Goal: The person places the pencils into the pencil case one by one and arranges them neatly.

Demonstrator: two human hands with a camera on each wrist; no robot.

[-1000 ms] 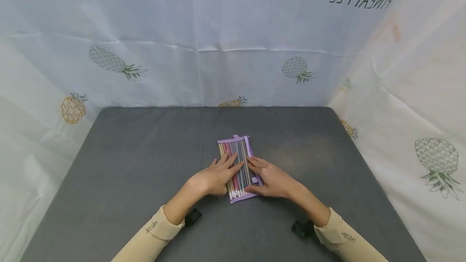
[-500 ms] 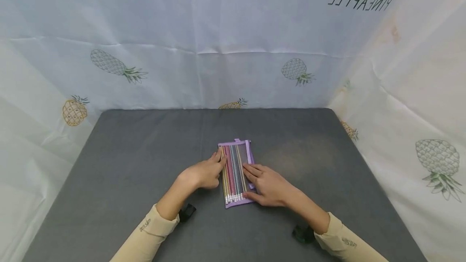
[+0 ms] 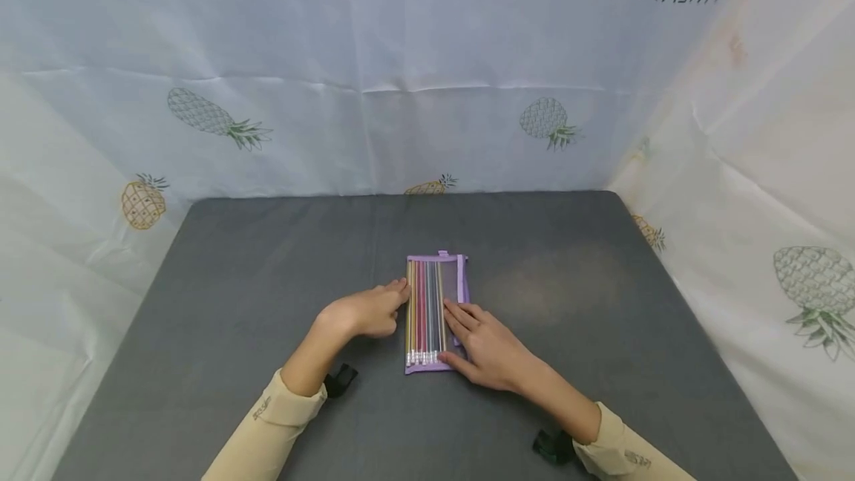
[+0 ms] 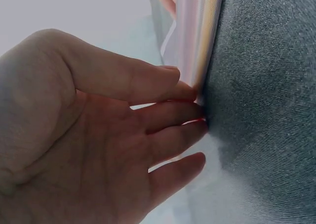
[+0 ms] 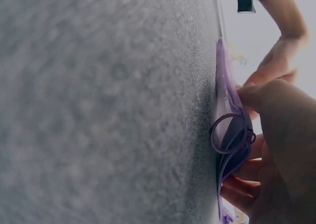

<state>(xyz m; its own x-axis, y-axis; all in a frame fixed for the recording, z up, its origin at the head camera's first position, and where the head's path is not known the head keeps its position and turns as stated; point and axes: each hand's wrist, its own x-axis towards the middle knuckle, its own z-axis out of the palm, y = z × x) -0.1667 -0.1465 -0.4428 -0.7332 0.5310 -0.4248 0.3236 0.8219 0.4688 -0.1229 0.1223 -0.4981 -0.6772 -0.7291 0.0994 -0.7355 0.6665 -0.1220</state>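
A clear pencil pouch with purple edging (image 3: 427, 368) lies flat on the dark grey table. Inside it, several pencils (image 3: 427, 310) in yellow, pink and dark tones stand side by side, filling its left part. My left hand (image 3: 364, 313) touches the pouch's left edge with its fingertips; in the left wrist view its fingers look extended, the thumb beside them. My right hand (image 3: 490, 351) rests over the right half, fingers on the pouch and thumb near the bottom edge. In the right wrist view a purple ring (image 5: 212, 136) hangs at the pouch's zip side.
The grey tabletop (image 3: 280, 251) surrounds the pouch. White cloth with pineapple prints (image 3: 401, 36) hangs behind and at both sides of the table. Dark wrist cameras, such as the left one (image 3: 342, 380), sit below the wrists.
The pouch has turned from a slant to nearly straight. My left hand has gone from lying across its top to touching its left edge. My right hand has stayed on the right side.
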